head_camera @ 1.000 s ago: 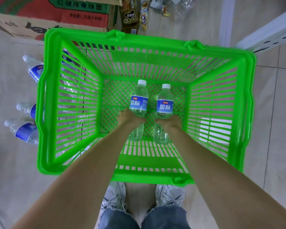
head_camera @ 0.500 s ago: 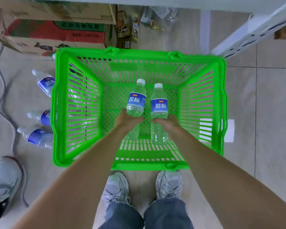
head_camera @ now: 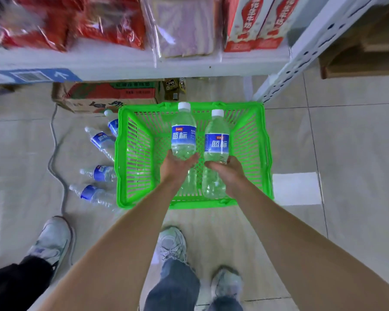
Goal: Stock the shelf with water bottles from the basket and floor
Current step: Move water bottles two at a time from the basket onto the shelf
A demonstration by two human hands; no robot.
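Note:
My left hand (head_camera: 177,167) grips a clear water bottle with a blue label (head_camera: 183,133), held upright above the green plastic basket (head_camera: 265,153). My right hand (head_camera: 228,173) grips a second bottle of the same kind (head_camera: 216,144) just to its right. Nothing else shows inside the basket under the two bottles. Several more water bottles lie on the floor left of the basket (head_camera: 100,140), (head_camera: 101,173), (head_camera: 92,195). The white shelf (head_camera: 144,63) runs across the top of the view, above and beyond the basket.
The shelf holds red packets (head_camera: 103,21), a wrapped pinkish pack (head_camera: 182,25) and red-and-cream cartons (head_camera: 256,23). A cardboard box (head_camera: 108,96) sits under it. A grey cable (head_camera: 54,158) trails on the floor. Another person's shoe (head_camera: 52,239) stands at the lower left.
Both hands have lifted their bottles up out of the basket. My view has risen and pulled back, so the shelf and its goods have come into sight.

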